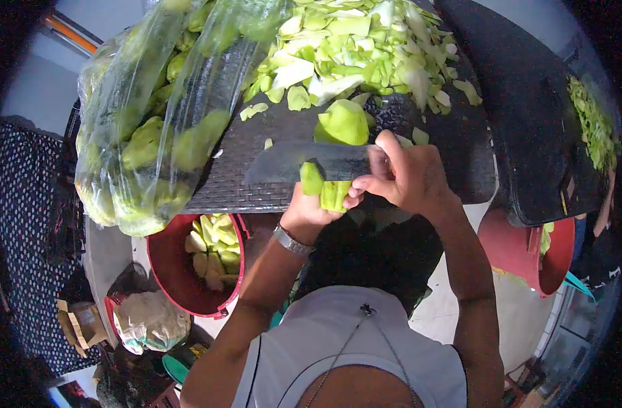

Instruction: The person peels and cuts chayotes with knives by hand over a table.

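At the table's front edge, my left hand (307,207) is closed around a green fruit piece (335,195), with a cut flap (311,178) standing up beside it. My right hand (406,173) grips a wide-bladed knife (277,163), its fingers pinching near the blade's right end. The blade points left and lies across, just above the held piece. Directly behind the blade sits a larger peeled green chunk (343,124) on the dark woven table (250,194). The knife's handle is hidden by my right hand.
A heap of green slices (365,54) covers the back of the table. On the left lies a clear bag of green fruit (144,143). Below it stands a red bucket (161,262) holding pale pieces. Another red bucket (515,245) is at the right.
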A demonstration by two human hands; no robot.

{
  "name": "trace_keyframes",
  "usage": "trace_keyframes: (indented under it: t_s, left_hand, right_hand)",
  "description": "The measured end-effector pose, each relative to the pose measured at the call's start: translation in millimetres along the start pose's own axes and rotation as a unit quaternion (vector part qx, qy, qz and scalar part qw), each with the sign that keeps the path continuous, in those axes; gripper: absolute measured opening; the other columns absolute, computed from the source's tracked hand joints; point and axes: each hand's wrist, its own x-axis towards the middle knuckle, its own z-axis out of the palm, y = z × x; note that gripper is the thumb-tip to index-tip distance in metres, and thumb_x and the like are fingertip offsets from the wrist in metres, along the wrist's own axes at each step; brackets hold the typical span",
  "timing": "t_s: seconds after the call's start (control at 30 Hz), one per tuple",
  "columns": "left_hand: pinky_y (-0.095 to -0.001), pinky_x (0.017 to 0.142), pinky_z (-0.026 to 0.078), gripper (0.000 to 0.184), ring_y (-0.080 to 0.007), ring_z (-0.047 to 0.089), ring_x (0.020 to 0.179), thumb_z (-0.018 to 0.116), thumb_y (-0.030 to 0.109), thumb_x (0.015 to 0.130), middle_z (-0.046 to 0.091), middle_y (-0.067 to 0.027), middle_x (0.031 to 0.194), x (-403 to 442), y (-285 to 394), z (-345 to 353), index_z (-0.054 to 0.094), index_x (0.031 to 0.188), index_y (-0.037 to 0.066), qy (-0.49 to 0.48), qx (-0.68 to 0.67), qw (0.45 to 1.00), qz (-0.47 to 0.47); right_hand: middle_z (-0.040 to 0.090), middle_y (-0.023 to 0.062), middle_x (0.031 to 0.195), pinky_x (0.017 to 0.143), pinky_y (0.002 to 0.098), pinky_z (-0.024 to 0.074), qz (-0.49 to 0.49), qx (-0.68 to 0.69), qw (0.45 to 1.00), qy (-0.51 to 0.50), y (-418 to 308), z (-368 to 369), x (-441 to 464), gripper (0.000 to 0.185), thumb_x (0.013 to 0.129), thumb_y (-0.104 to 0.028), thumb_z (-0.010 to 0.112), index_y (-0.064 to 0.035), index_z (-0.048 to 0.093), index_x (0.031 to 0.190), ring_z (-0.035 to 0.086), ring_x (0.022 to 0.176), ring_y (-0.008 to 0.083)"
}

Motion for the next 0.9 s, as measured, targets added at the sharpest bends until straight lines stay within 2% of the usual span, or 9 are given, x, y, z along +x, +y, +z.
trace_keyframes:
  t_s: [0.1, 0.17, 0.2, 0.23, 0.4, 0.53, 0.63, 0.8, 0.9]
  left_hand:
    - [-0.0312, 0.055, 0.045, 0.043, -0.0229, 0.055, 0.069, 0.056, 0.028, 0.093, 0.062, -0.0151, 0.094, -5.3, -0.3, 10.1, 0.055, 0.120, -0.005, 0.168, -0.043, 0.984, -0.043]
    - [-0.0284, 0.050, 0.043, 0.040, -0.0193, 0.051, 0.066, 0.060, 0.019, 0.084, 0.057, -0.0110, 0.086, 0.2, 0.4, 21.6, 0.054, 0.116, -0.005, 0.129, 0.024, 0.990, -0.059]
    - [-0.0266, 0.047, 0.041, 0.041, -0.0169, 0.049, 0.064, 0.061, 0.014, 0.078, 0.054, -0.0084, 0.081, 6.3, 1.1, 25.3, 0.054, 0.113, -0.005, 0.021, 0.102, 0.993, -0.057]
    - [-0.0248, 0.043, 0.038, 0.037, -0.0136, 0.047, 0.063, 0.063, 0.011, 0.072, 0.048, -0.0059, 0.077, 2.2, -1.7, 39.7, 0.053, 0.105, -0.003, 0.071, 0.132, 0.987, -0.054]
    - [-0.0266, 0.044, 0.042, 0.042, -0.0155, 0.047, 0.062, 0.061, 0.014, 0.077, 0.051, -0.0088, 0.082, 3.6, -0.4, 16.3, 0.054, 0.115, -0.002, 0.063, -0.030, 0.997, -0.044]
    - [-0.0237, 0.047, 0.042, 0.032, -0.0134, 0.047, 0.060, 0.062, 0.020, 0.081, 0.048, -0.0066, 0.081, 0.6, -3.9, 25.7, 0.051, 0.099, -0.003, 0.049, -0.053, 0.996, -0.045]
    - [-0.0212, 0.047, 0.041, 0.030, -0.0114, 0.046, 0.062, 0.063, 0.015, 0.080, 0.046, -0.0047, 0.081, 7.2, 15.2, 21.5, 0.050, 0.098, -0.003, -0.011, -0.057, 0.991, -0.120]
    - [-0.0198, 0.045, 0.038, 0.033, -0.0104, 0.045, 0.066, 0.061, 0.011, 0.080, 0.046, -0.0055, 0.082, 10.2, 4.5, 37.7, 0.052, 0.108, -0.003, 0.042, -0.058, 0.997, -0.024]
    - [-0.0213, 0.045, 0.039, 0.042, -0.0116, 0.046, 0.066, 0.061, 0.011, 0.079, 0.048, -0.0058, 0.083, 4.1, 4.0, 41.9, 0.052, 0.118, -0.002, 0.019, -0.033, 0.998, -0.040]
  right_hand:
    - [0.069, 0.0103, 0.073, 0.059, 0.0477, 0.0547, -0.018, -0.057, 0.998, -0.005, 3.4, -6.2, 1.7, 0.051, 0.085, -0.052, 0.076, -0.0076, 0.052, 0.091, 0.070, 0.066, 0.0375]
    - [0.069, 0.0110, 0.075, 0.060, 0.0482, 0.0548, 0.063, -0.054, 0.994, 0.076, 38.8, -7.0, 14.2, 0.050, 0.085, -0.052, 0.076, -0.0079, 0.053, 0.094, 0.070, 0.066, 0.0379]
    - [0.070, 0.0113, 0.076, 0.060, 0.0484, 0.0548, 0.105, -0.051, 0.986, 0.116, 47.1, -9.5, 17.6, 0.050, 0.086, -0.052, 0.076, -0.0081, 0.054, 0.095, 0.070, 0.065, 0.0381]
    - [0.070, 0.0117, 0.075, 0.061, 0.0490, 0.0549, 0.107, -0.041, 0.986, 0.124, 52.1, -15.2, 17.0, 0.051, 0.085, -0.053, 0.076, -0.0083, 0.054, 0.095, 0.070, 0.065, 0.0385]
    - [0.068, 0.0112, 0.069, 0.064, 0.0503, 0.0551, 0.016, -0.043, 0.998, 0.029, 17.3, -16.7, 5.0, 0.057, 0.081, -0.060, 0.077, -0.0093, 0.055, 0.094, 0.069, 0.064, 0.0388]
    - [0.065, 0.0097, 0.066, 0.061, 0.0501, 0.0550, -0.011, -0.061, 0.997, -0.044, 12.8, -12.8, 6.9, 0.064, 0.076, -0.067, 0.076, -0.0105, 0.053, 0.094, 0.071, 0.066, 0.0381]
    - [0.069, 0.0111, 0.073, 0.066, 0.0512, 0.0556, 0.045, -0.074, 0.996, -0.009, 34.3, -15.4, 11.9, 0.066, 0.076, -0.068, 0.076, -0.0103, 0.053, 0.098, 0.071, 0.070, 0.0397]
    - [0.072, 0.0140, 0.083, 0.071, 0.0516, 0.0565, 0.032, -0.078, 0.996, 0.005, 57.7, -16.2, 18.0, 0.065, 0.081, -0.068, 0.070, -0.0090, 0.056, 0.104, 0.072, 0.080, 0.0413]
    - [0.072, 0.0175, 0.085, 0.076, 0.0515, 0.0560, 0.207, -0.106, 0.970, 0.073, 78.3, -30.0, 29.9, 0.063, 0.087, -0.067, 0.067, -0.0078, 0.061, 0.107, 0.072, 0.085, 0.0413]
